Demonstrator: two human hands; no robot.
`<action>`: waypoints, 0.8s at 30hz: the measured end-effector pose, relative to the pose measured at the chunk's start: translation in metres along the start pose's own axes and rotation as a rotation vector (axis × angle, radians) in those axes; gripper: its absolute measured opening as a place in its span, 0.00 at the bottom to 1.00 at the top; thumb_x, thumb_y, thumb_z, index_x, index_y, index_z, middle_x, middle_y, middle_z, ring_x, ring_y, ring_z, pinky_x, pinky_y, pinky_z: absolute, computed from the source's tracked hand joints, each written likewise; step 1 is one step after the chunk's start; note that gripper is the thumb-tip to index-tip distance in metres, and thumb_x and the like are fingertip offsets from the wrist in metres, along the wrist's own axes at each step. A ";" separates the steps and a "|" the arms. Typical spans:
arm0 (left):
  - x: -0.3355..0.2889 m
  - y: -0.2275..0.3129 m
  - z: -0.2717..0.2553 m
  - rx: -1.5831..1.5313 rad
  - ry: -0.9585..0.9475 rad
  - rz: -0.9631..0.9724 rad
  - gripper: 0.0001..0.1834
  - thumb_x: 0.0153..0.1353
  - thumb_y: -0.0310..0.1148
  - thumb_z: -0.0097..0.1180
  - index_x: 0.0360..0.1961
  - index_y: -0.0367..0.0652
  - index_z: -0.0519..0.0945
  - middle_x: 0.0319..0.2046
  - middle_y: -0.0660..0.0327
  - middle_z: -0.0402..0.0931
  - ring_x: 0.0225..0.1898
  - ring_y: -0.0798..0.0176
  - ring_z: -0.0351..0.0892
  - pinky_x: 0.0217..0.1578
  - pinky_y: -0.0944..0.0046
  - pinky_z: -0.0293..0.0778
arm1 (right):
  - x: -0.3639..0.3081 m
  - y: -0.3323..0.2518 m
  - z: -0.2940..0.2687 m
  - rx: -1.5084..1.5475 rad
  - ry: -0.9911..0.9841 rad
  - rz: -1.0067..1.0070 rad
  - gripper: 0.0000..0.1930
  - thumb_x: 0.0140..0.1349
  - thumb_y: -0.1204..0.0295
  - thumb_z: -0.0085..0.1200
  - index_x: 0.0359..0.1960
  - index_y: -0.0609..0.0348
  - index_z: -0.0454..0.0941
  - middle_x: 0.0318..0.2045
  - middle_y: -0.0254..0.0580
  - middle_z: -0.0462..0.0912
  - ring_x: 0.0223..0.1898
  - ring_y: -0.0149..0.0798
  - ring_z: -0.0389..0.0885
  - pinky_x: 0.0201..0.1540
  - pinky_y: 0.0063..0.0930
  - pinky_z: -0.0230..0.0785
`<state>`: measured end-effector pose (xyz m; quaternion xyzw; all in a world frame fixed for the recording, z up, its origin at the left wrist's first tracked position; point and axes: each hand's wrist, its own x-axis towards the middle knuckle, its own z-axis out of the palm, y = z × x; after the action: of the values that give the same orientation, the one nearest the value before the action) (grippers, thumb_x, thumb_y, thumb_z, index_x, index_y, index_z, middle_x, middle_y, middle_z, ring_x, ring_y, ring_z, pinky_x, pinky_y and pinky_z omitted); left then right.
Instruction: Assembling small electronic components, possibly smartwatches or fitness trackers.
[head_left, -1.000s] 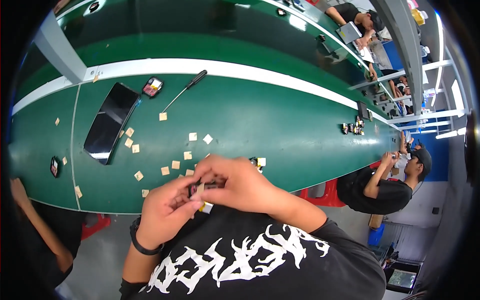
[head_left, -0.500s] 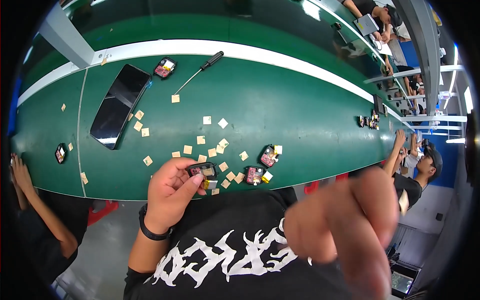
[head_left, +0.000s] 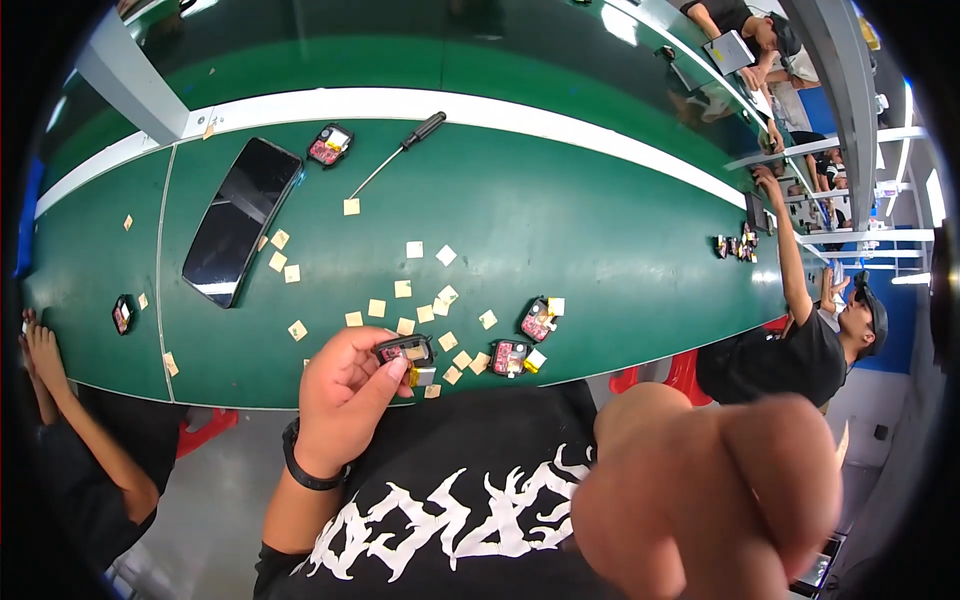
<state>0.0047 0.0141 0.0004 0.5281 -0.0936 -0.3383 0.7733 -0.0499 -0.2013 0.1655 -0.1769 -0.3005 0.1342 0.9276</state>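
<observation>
left hand (head_left: 343, 395) pinching small module (head_left: 404, 351) (right hand (head_left: 710, 495) blurred)

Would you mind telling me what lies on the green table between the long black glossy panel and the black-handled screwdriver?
In the head view, one small black-and-red electronic module lies between the black glossy panel and the black-handled screwdriver; otherwise bare green table.

right hand (head_left: 710, 500): blurred, close to lens | grip unreadable | small module (head_left: 405, 351): detail too small
</observation>
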 end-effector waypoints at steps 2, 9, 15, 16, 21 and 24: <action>-0.001 0.004 0.003 -0.023 0.012 -0.050 0.12 0.71 0.21 0.55 0.53 0.32 0.73 0.41 0.58 0.81 0.37 0.70 0.82 0.40 0.69 0.82 | 0.001 0.001 -0.007 -0.192 0.215 0.073 0.05 0.71 0.75 0.50 0.44 0.55 0.68 0.36 0.44 0.80 0.20 0.33 0.65 0.22 0.32 0.56; 0.004 0.005 0.005 0.036 0.056 -0.002 0.10 0.70 0.18 0.53 0.49 0.33 0.69 0.40 0.55 0.81 0.35 0.68 0.84 0.37 0.69 0.82 | -0.030 0.041 -0.049 -0.652 0.796 0.484 0.07 0.78 0.71 0.48 0.52 0.60 0.70 0.55 0.46 0.78 0.32 0.25 0.71 0.35 0.21 0.66; 0.004 0.003 0.009 -0.059 0.112 0.026 0.10 0.71 0.17 0.52 0.49 0.35 0.67 0.44 0.52 0.81 0.38 0.66 0.84 0.38 0.68 0.82 | -0.032 0.050 -0.059 -1.281 0.694 0.390 0.12 0.76 0.69 0.52 0.34 0.63 0.77 0.29 0.37 0.81 0.28 0.26 0.75 0.30 0.27 0.69; 0.004 0.003 0.008 -0.064 0.100 0.024 0.11 0.71 0.18 0.52 0.51 0.36 0.67 0.46 0.52 0.80 0.39 0.66 0.84 0.39 0.67 0.82 | -0.034 0.047 -0.060 -1.411 0.746 0.475 0.15 0.75 0.67 0.54 0.30 0.63 0.78 0.24 0.41 0.79 0.24 0.33 0.75 0.28 0.30 0.68; 0.008 0.005 0.013 -0.012 0.062 0.051 0.20 0.72 0.19 0.52 0.64 0.36 0.68 0.48 0.56 0.79 0.41 0.67 0.83 0.40 0.68 0.82 | -0.041 0.043 -0.074 -1.746 0.843 0.644 0.27 0.68 0.58 0.63 0.15 0.61 0.71 0.11 0.43 0.70 0.12 0.42 0.68 0.18 0.37 0.59; 0.005 0.003 0.013 0.010 0.082 0.056 0.19 0.72 0.19 0.51 0.62 0.35 0.71 0.47 0.57 0.79 0.42 0.68 0.83 0.40 0.68 0.82 | -0.046 0.045 -0.080 -1.771 0.815 0.727 0.27 0.67 0.57 0.64 0.14 0.61 0.72 0.10 0.42 0.69 0.11 0.42 0.67 0.17 0.36 0.59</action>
<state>0.0035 0.0023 0.0077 0.5425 -0.0785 -0.2941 0.7830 -0.0439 -0.1967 0.0636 -0.9065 0.1163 0.0671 0.4002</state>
